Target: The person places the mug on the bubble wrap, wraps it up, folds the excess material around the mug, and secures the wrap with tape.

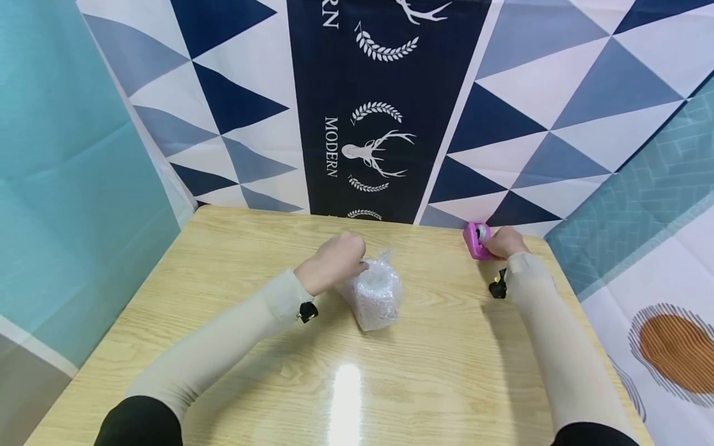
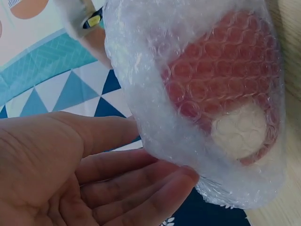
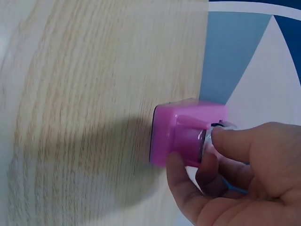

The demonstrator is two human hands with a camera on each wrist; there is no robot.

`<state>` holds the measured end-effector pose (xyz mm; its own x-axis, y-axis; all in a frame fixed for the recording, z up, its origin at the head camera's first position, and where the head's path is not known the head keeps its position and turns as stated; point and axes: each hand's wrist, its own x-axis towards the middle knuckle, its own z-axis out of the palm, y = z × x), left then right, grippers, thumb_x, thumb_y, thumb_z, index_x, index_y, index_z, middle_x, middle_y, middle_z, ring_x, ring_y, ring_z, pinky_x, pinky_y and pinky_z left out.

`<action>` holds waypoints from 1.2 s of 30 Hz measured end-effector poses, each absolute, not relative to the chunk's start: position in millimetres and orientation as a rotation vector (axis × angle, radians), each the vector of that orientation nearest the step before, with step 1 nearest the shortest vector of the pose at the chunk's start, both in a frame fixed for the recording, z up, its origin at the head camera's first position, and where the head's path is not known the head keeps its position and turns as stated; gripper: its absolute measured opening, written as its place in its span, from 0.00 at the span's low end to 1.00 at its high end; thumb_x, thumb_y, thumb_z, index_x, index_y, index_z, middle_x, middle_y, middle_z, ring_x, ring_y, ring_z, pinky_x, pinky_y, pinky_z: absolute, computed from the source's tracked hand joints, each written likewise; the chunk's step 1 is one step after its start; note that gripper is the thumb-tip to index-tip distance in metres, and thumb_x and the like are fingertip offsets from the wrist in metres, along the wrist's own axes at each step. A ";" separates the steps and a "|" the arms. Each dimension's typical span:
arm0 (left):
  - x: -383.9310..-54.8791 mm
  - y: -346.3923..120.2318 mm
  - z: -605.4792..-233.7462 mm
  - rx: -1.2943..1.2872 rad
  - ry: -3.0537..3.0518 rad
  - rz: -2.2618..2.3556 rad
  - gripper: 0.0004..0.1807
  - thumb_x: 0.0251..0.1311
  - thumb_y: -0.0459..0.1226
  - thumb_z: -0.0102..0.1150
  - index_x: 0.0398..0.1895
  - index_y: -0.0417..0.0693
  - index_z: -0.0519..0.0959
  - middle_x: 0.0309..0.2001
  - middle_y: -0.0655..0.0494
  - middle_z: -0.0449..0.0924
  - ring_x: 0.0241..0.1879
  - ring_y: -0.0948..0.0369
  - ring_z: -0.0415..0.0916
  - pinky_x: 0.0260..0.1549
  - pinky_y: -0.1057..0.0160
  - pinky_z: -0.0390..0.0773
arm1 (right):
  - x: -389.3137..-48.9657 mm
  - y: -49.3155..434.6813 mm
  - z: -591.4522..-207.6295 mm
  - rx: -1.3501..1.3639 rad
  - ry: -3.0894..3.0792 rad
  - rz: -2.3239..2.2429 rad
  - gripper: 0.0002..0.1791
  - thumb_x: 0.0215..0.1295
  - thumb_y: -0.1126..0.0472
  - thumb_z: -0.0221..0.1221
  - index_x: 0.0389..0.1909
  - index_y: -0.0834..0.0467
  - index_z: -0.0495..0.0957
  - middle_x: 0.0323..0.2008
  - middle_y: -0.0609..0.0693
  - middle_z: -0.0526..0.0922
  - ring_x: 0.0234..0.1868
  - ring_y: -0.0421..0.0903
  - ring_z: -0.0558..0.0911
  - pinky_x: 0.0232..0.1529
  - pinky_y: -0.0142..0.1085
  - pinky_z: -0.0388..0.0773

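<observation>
A: Two queries. First, which step?

B: Probably fetching tape (image 1: 483, 231) to seal the bundle (image 1: 379, 297). Guessing from the grips only.

A: Grips, then.

B: With left hand (image 1: 334, 263): clamped on bundle, thumb and fingers curled onto its wrap. With right hand (image 1: 506, 241): clamped on dispenser (image 3: 164, 132), finger and thumb pinching at the tape. Can't tell if a free end is caught.

A: Locations, relative to table (image 1: 435, 371)?

B: Bundle: on table, far half, about mid-width. Dispenser: at table's far edge, toward right corner. Can't tell whether resting or lifted.

A: Next move?

B: Would call for finding the tape end, steadying dispenser, drawing a strip. Also for pressing bundle enough to stop the wrap springing loose.

A: Second, bundle's heading and long axis?

B: Hard to read through padding. In head view, a touch longer near-to-far along table than across; narrower toward table's near edge, loose tip of wrap toward far edge. Can't tell standing or lying. In left wrist view, red contents (image 2: 221, 61) through the bubbles, pale patch (image 2: 240, 129) at one end. Can't call front or back.

A: Dispenser?

B: Long axis roughly near-to-far on table. Cutter end unclear.
</observation>
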<state>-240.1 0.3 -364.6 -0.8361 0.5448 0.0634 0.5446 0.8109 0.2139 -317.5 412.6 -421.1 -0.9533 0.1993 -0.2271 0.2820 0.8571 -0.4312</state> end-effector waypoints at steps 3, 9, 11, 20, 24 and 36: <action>-236.5 -0.4 -363.2 0.930 2.981 0.348 0.11 0.64 0.39 0.69 0.28 0.42 0.82 0.29 0.52 0.81 0.30 0.58 0.76 0.36 0.59 0.83 | -318.0 409.1 -418.0 0.433 2.873 -0.699 0.23 0.71 0.50 0.55 0.37 0.71 0.76 0.26 0.56 0.75 0.30 0.49 0.76 0.29 0.34 0.71; -234.9 -0.7 -362.8 0.934 2.970 0.340 0.10 0.65 0.38 0.69 0.30 0.41 0.83 0.32 0.50 0.83 0.32 0.57 0.76 0.36 0.59 0.82 | -317.1 403.2 -414.5 0.566 2.759 -0.997 0.21 0.69 0.59 0.54 0.49 0.77 0.73 0.39 0.64 0.79 0.31 0.46 0.85 0.40 0.38 0.86; -235.3 -0.5 -363.3 0.940 2.970 0.334 0.09 0.65 0.38 0.69 0.31 0.41 0.83 0.31 0.50 0.83 0.32 0.57 0.76 0.36 0.59 0.82 | -316.5 402.1 -413.4 0.610 2.673 -1.157 0.20 0.69 0.62 0.54 0.51 0.76 0.72 0.44 0.64 0.76 0.34 0.46 0.85 0.47 0.40 0.87; -235.6 0.5 -365.7 0.956 2.963 0.350 0.09 0.64 0.38 0.68 0.30 0.42 0.83 0.29 0.51 0.82 0.30 0.58 0.76 0.34 0.61 0.82 | -320.6 397.9 -411.7 0.887 2.207 -1.730 0.06 0.66 0.70 0.50 0.42 0.66 0.67 0.34 0.50 0.71 0.34 0.41 0.77 0.44 0.32 0.86; -234.6 0.2 -365.8 0.955 2.971 0.343 0.09 0.65 0.38 0.68 0.30 0.42 0.83 0.30 0.51 0.83 0.30 0.57 0.76 0.34 0.60 0.82 | -320.8 394.0 -413.2 0.952 2.072 -1.883 0.06 0.64 0.73 0.47 0.40 0.63 0.64 0.36 0.52 0.69 0.33 0.42 0.77 0.43 0.31 0.86; -233.2 1.9 -365.4 0.910 2.978 0.309 0.10 0.66 0.40 0.68 0.32 0.42 0.83 0.32 0.50 0.84 0.32 0.57 0.78 0.34 0.59 0.83 | -316.9 391.1 -420.3 0.849 2.283 -1.792 0.02 0.65 0.68 0.51 0.35 0.62 0.71 0.26 0.47 0.73 0.29 0.40 0.81 0.45 0.35 0.87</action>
